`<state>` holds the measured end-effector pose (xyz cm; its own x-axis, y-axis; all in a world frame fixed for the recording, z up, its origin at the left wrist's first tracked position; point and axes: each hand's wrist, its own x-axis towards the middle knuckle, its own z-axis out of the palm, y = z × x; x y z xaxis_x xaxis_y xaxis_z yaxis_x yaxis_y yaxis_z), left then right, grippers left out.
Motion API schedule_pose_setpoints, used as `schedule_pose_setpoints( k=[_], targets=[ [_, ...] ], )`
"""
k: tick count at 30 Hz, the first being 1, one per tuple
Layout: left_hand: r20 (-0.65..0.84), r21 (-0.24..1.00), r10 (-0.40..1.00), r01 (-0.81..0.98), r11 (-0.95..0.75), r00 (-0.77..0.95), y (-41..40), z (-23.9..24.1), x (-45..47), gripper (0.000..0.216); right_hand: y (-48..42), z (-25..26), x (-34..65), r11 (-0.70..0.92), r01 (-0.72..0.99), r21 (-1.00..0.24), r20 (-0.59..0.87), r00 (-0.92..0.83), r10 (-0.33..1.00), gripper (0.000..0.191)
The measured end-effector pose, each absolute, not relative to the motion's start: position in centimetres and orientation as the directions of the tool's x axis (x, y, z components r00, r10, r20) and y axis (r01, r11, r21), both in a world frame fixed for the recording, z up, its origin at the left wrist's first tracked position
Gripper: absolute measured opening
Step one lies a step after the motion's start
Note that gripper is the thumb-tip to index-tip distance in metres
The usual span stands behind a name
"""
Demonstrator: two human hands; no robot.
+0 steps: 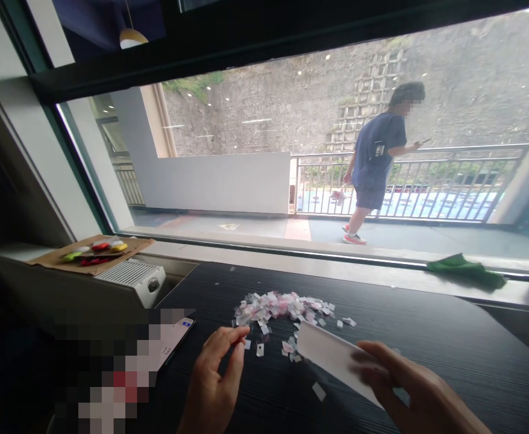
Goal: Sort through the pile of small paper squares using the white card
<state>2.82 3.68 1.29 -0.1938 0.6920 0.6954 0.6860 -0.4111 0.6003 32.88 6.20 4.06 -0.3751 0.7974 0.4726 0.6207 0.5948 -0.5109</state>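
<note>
My left hand [217, 377] hovers over the dark table [427, 337], thumb and forefinger pinched together near a tiny scrap of paper; whether it holds one I cannot make out. My right hand [409, 389] grips a white sheet of paper [332, 355] by its right end, the sheet pointing toward the pile. A heap of small white and pink paper scraps [282, 306] lies just beyond both hands, with several loose scraps scattered nearer.
A phone [169, 343] lies on the table at the left. A white radiator [133, 278] carries cardboard with coloured items [95, 250]. A green cloth [466, 269] rests on the window sill. Outside, a person [375, 163] walks along a railing.
</note>
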Motion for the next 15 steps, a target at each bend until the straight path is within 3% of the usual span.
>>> schedule_pose_setpoints(
  k=[9,15],
  targets=[
    [0.679,0.613,0.708,0.68,-0.402,-0.194,3.2,1.7,2.9,0.02,5.0,5.7,32.8,0.613,0.613,-0.497,0.525,-0.35,0.776,0.015],
    [0.654,0.632,0.732,0.672,-0.387,-0.193,3.1,2.0,3.1,0.021,4.6,4.2,35.5,0.594,0.62,-0.513,0.475,-0.371,0.798,0.014]
  ],
)
